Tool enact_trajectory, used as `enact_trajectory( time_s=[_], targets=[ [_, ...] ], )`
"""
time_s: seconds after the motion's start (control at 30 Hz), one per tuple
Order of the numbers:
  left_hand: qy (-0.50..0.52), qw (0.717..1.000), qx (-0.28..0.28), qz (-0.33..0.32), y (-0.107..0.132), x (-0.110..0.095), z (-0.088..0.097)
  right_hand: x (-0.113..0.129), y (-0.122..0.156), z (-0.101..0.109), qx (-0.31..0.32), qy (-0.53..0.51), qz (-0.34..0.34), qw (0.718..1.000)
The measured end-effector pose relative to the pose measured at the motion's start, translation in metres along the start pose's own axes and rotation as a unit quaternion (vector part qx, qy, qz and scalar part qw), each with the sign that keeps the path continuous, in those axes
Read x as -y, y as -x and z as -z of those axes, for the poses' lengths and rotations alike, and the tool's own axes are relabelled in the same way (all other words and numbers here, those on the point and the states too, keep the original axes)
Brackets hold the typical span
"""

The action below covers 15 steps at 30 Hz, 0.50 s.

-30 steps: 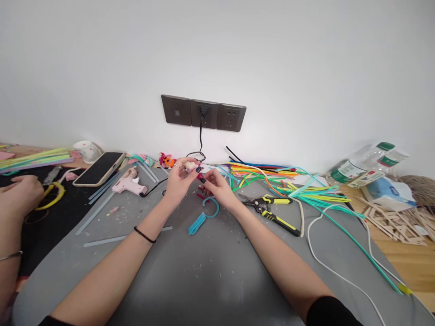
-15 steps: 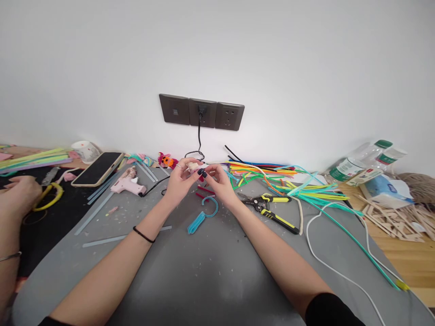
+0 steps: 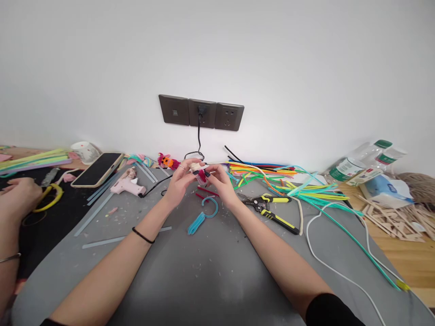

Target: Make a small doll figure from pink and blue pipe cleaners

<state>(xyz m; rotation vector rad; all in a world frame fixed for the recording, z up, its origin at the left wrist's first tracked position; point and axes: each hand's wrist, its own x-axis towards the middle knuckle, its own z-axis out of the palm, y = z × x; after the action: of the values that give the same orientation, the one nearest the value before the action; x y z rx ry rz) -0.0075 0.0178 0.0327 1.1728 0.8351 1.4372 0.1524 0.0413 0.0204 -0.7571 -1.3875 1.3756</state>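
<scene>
A small cream and dark red craft piece (image 3: 200,172), seemingly made of fuzzy pipe cleaner, is held up between both hands above the grey mat. My left hand (image 3: 182,181) pinches its left side, and my right hand (image 3: 219,181) has its fingertips on the right side. The fingers hide much of it. Just below lie dark red pipe cleaner pieces (image 3: 206,190) and a blue pipe cleaner (image 3: 196,223) with a folded body and a curled end. A magenta and orange pipe cleaner figure (image 3: 166,161) lies behind my left hand.
A pink glue gun (image 3: 127,184), a phone (image 3: 98,170) and clear glue sticks (image 3: 95,213) lie left. Wire pliers (image 3: 272,210) and coloured pipe cleaners (image 3: 306,190) lie right. Another person's hand (image 3: 20,197) is at far left near yellow-handled scissors (image 3: 50,199). Bottles (image 3: 353,165) lean against the wall.
The held piece has turned, so its dark red part now faces me between the fingers. My fingers have shifted a little on it; both forearms stay about where they were.
</scene>
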Motion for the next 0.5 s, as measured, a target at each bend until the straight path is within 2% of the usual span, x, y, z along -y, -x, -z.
enact_trajectory(
  time_s=[0.17, 0.5],
  targets=[
    [0.019, 1.000, 0.009, 0.006, 0.0002, -0.0008, -0.0012, -0.0017, -0.0016, 0.0018, -0.016, -0.001, -0.014, 1.000],
    [0.008, 1.000, 0.015, -0.003, -0.0005, 0.0031, -0.0002, -0.0047, -0.0029, 0.0024, -0.007, -0.011, -0.016, 1.000]
  ],
)
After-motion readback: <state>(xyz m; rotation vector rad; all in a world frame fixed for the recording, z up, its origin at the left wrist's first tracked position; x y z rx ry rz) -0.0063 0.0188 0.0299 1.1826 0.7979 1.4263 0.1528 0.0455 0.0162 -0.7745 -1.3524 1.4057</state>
